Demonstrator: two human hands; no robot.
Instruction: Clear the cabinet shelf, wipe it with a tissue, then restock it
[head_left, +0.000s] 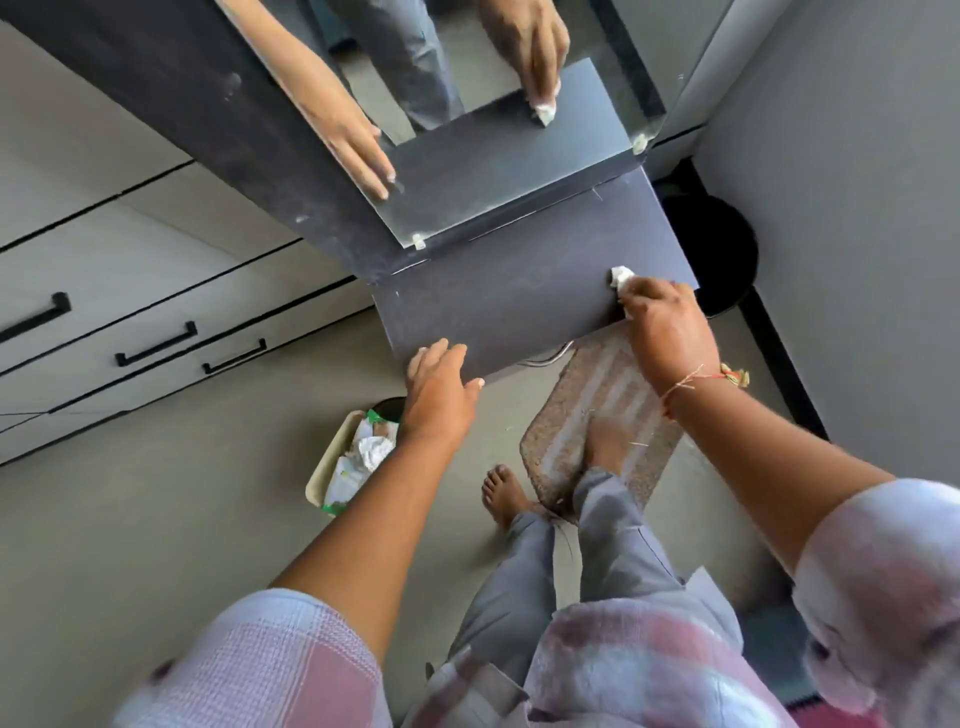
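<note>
We look down on a grey floor (156, 545) with a bank of pale drawers (130, 280) with black bar handles running along the left. Above the middle hangs a mirror (457, 208), fixed to a dark panel, and just below it juts the dark cabinet shelf (509, 301), its top bare but for the hands and the tissue (faint pale streaks show on the surface). Under the shelf's right end lies a speckled mat (587, 415) with one bare foot on it. A black bin (722, 249) stands beside the shelf on the right. On the floor to the left sits a cream tray (323, 467) holding green-and-white packets (345, 478). The left hand (441, 384) rests on the shelf's front left corner, fingers straight and close together on the top, thumb against the front edge. The right hand (665, 327), a thread tied at its wrist, presses down at the shelf's right end, its fingertips pinching a crumpled white tissue (621, 275) against the surface.
</note>
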